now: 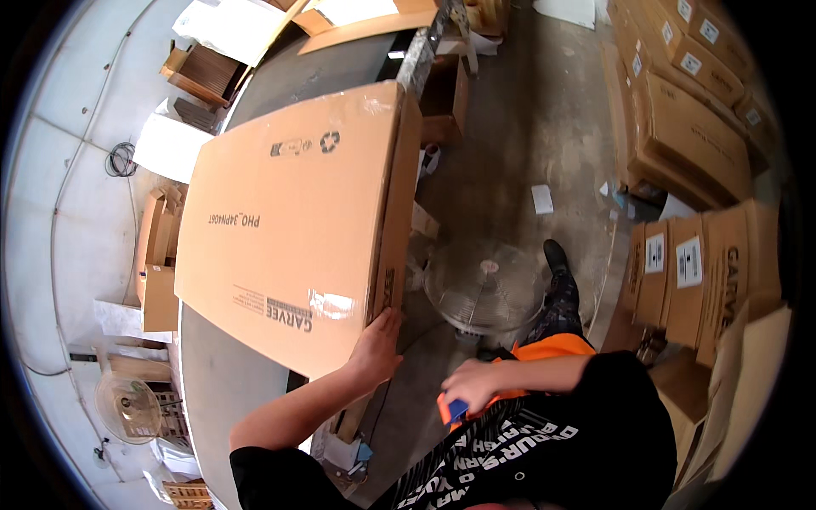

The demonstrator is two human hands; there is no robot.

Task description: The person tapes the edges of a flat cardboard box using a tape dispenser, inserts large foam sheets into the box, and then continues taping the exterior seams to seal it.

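Bench [223, 374] at eight, box [289, 191] at ten: my left hand [376, 350], loosely open, seemingly steadies it; right hand [473, 384] curls round a blue tool [457, 410]. Next likely needs firm support.

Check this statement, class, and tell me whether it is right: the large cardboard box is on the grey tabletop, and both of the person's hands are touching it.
Not quite: only the left hand touches the large cardboard box, as the head view shows. The right hand is apart from it, gripping a blue-and-orange item. The box is on the grey tabletop, as stated.
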